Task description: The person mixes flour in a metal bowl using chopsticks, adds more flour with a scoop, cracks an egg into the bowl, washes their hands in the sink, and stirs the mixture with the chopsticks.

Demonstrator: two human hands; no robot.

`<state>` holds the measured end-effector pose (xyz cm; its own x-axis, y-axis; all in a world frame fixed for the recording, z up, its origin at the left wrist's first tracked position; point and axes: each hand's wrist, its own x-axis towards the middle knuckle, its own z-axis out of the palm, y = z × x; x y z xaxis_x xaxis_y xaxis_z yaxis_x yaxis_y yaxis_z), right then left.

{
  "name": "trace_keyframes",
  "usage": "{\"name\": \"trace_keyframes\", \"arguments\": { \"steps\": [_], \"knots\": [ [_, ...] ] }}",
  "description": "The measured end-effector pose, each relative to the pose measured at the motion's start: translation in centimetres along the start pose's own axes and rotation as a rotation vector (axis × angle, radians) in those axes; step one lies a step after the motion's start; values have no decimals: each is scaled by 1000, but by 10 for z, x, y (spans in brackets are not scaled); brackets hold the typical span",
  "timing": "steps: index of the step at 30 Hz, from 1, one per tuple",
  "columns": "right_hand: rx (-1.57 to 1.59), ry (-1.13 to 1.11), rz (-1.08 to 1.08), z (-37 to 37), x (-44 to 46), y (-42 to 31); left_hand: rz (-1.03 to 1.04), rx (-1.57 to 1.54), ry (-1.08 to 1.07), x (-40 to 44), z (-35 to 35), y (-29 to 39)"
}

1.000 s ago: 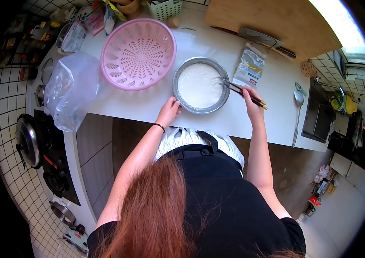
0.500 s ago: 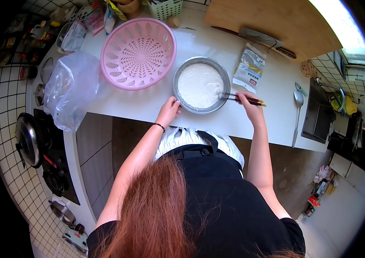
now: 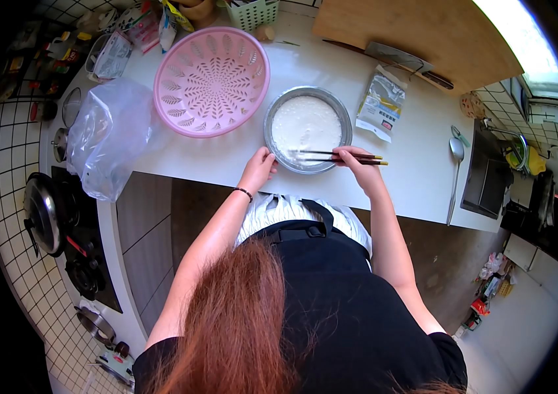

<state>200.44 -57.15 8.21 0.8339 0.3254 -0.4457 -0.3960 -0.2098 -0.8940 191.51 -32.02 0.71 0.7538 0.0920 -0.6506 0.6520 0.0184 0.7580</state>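
A round metal bowl on the white counter holds a thick white batter-like mixture. My left hand is closed at the bowl's lower-left rim, thumb and fingers gripping the edge. In my right hand is a pair of dark chopsticks with gold-coloured ends, held across the bowl's near right rim. Their tips are in the mixture near the bowl's lower-left side. A grey and white packet lies just right of the bowl.
A pink perforated basket stands left of the bowl, beside a clear plastic bag. A long metal spoon lies near the sink at right. A knife and a wooden board are behind. A lidded pan sits on the stove.
My right hand and the chopsticks have moved left and nearer to me, taking the tips from the bowl's right side to its lower left. My left hand has stayed at the rim.
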Motion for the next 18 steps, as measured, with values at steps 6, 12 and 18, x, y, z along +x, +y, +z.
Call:
{"name": "trace_keyframes", "arguments": {
  "steps": [6,12,18],
  "knots": [
    [-6,-36,14,14,4,3,-6,-2,-1,1,0,-2],
    [-60,26,11,7,13,3,-10,3,0,2,0,-3],
    [-160,332,-170,-20,26,-15,-10,-5,-2,-1,-1,-1]
  ]
}}
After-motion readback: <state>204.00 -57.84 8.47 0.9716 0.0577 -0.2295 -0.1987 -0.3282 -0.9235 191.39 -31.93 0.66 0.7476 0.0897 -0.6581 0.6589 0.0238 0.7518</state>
